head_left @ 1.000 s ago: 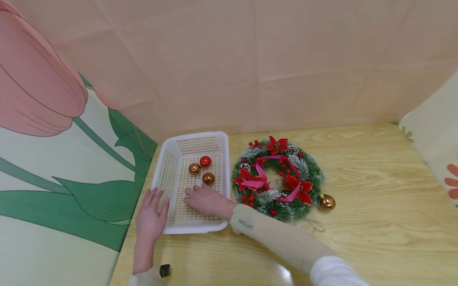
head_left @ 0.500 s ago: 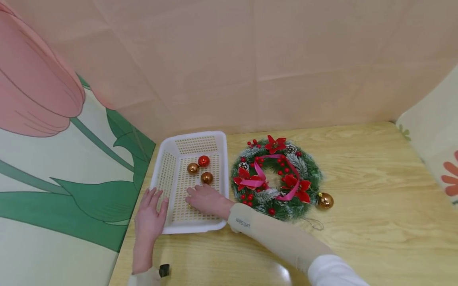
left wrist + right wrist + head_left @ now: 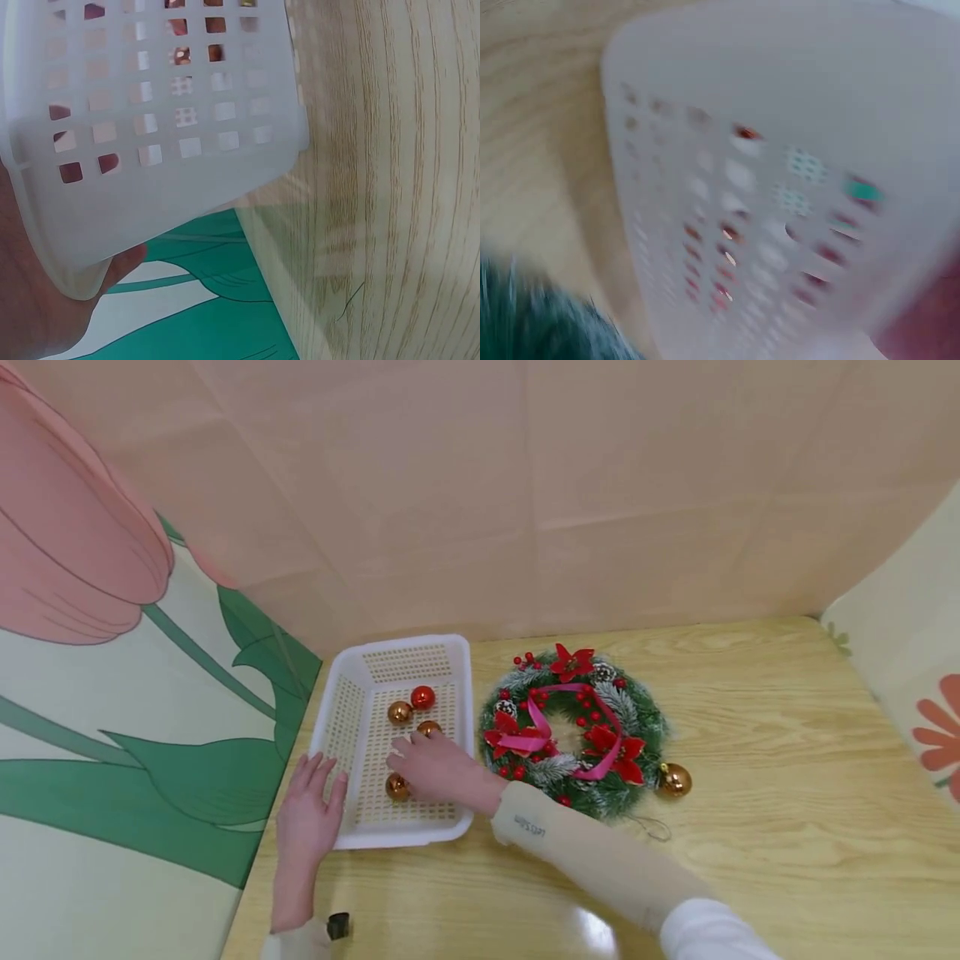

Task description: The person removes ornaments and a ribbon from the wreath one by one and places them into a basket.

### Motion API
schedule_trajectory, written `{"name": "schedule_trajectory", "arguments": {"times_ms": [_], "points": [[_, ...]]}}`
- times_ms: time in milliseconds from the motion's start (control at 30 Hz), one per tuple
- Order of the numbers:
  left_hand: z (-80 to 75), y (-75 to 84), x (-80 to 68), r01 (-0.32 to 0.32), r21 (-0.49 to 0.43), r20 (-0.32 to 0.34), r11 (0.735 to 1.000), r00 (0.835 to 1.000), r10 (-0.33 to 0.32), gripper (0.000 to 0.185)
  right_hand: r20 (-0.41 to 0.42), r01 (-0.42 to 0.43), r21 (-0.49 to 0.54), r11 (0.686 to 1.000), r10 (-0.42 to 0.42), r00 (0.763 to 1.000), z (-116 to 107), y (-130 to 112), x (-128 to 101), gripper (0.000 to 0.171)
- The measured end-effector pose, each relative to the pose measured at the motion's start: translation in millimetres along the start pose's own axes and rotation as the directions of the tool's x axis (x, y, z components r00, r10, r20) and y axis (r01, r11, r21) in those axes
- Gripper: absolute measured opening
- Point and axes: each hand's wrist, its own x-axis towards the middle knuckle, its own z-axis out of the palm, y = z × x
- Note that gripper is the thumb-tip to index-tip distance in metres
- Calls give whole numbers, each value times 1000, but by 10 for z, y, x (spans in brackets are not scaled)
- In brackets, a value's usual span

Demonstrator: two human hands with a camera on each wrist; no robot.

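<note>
A white perforated basket (image 3: 408,662) sits on the wooden table (image 3: 750,760) by the left wall. It holds a red ball (image 3: 422,697), a gold ball (image 3: 399,712), a copper ball (image 3: 430,726) and another gold ball (image 3: 397,787). My right hand (image 3: 432,767) lies inside the basket with its fingers stretched out, the tips at the copper ball and the near gold ball just left of the palm. My left hand (image 3: 307,806) rests flat against the basket's left rim, fingers straight. The left wrist view shows the basket wall (image 3: 150,150) against my palm (image 3: 30,307).
A green wreath (image 3: 573,731) with red flowers, berries and a pink ribbon lies right of the basket, a gold ball (image 3: 673,780) at its lower right edge. Patterned panels close in the left, back and right sides. The right wrist view is blurred.
My right hand has moved up toward the copper ball, uncovering a gold ball that now lies on the basket floor. The left hand stays on the rim.
</note>
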Motion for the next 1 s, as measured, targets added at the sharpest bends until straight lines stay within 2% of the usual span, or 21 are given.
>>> {"name": "schedule_trajectory", "arguments": {"times_ms": [167,333,400,533,633,733,833,933,1000], "points": [[-53,-22,6,-7,5,-1,1000,1000,7,39,-101,-11,23,1000,14,995,-306,192,-350,40],[-137,-53,14,-15,13,-12,1000,1000,15,38,-209,-73,109,991,95,973,-515,463,-815,48],[-164,-75,13,-6,16,-10,1000,1000,6,38,-276,-96,150,984,135,952,-540,574,-1004,50],[-178,-109,0,12,11,5,1000,1000,-12,40,-425,-116,206,972,196,883,-522,788,-1382,60],[-137,-114,-13,15,-2,24,1000,1000,-15,42,-493,-150,223,963,244,835,-469,953,-1689,66],[-74,-102,-21,9,-21,25,1000,1000,-8,42,-509,-218,258,941,324,798,-361,1119,-2022,62],[-28,-76,-18,-4,-33,14,999,1000,4,41,-480,-324,298,898,434,762,-176,1242,-2387,60],[-16,-47,-11,-8,-25,14,1000,1000,8,41,-430,-414,319,853,520,738,28,1283,-2736,61],[-25,-33,-6,-2,-12,17,1000,1000,2,41,-398,-451,325,831,553,732,137,1278,-2915,63]]}}
